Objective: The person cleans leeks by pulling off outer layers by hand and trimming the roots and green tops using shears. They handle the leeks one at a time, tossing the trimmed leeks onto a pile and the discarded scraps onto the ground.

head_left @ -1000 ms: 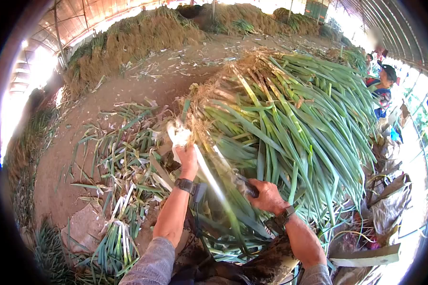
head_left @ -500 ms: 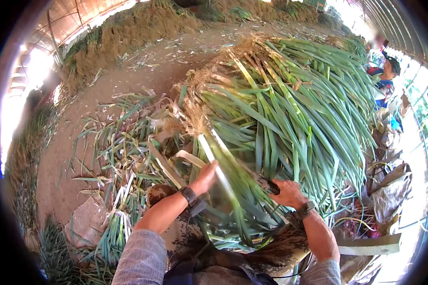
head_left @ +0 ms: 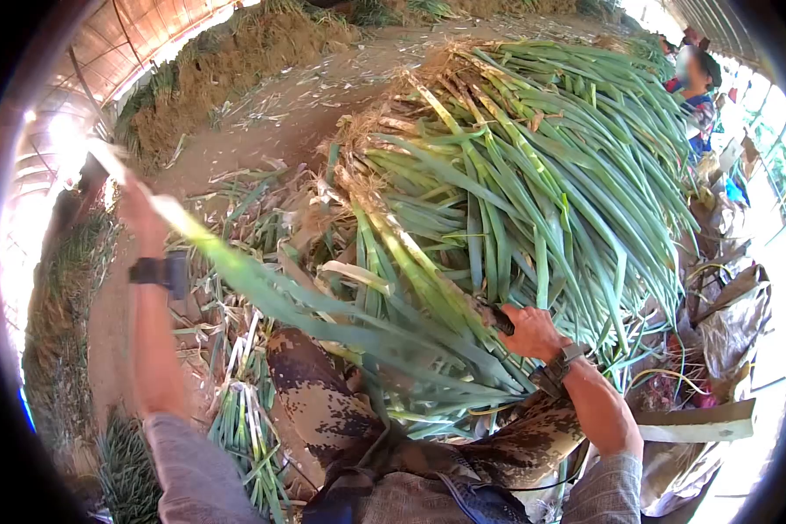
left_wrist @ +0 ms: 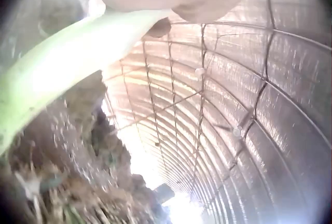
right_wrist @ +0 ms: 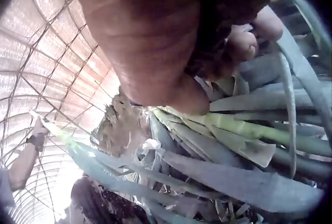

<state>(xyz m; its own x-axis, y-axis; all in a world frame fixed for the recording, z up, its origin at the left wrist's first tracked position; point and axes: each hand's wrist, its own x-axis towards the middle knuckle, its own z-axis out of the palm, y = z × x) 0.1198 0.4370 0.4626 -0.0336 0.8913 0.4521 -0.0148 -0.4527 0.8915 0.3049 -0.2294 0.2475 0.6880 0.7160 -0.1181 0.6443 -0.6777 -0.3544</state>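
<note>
A big heap of green onions [head_left: 533, 175] lies in front of me, roots toward the left. My left hand [head_left: 140, 214], blurred and raised far out to the left, grips one long green onion [head_left: 262, 284] by its pale end. The stalk [left_wrist: 67, 63] runs from that hand down toward my lap. At the near edge of the heap, my right hand [head_left: 531, 334] is curled round a dark handle [head_left: 500, 320]. In the right wrist view its fingers [right_wrist: 244, 45] sit among green leaves [right_wrist: 244, 182]; what the handle belongs to is hidden.
Trimmed leaves and peelings [head_left: 236, 262] litter the dirt floor [head_left: 306, 113] on the left. Bundled onions [head_left: 244, 428] lie by my left knee. Another person [head_left: 694, 87] sits at the far right. Bags and scraps [head_left: 725, 332] crowd the right side. A mesh tunnel roof [left_wrist: 233, 105] arches overhead.
My left hand has swung from the middle of the heap up and out to the left, drawing one long onion with it. The right hand has stayed on the dark handle.
</note>
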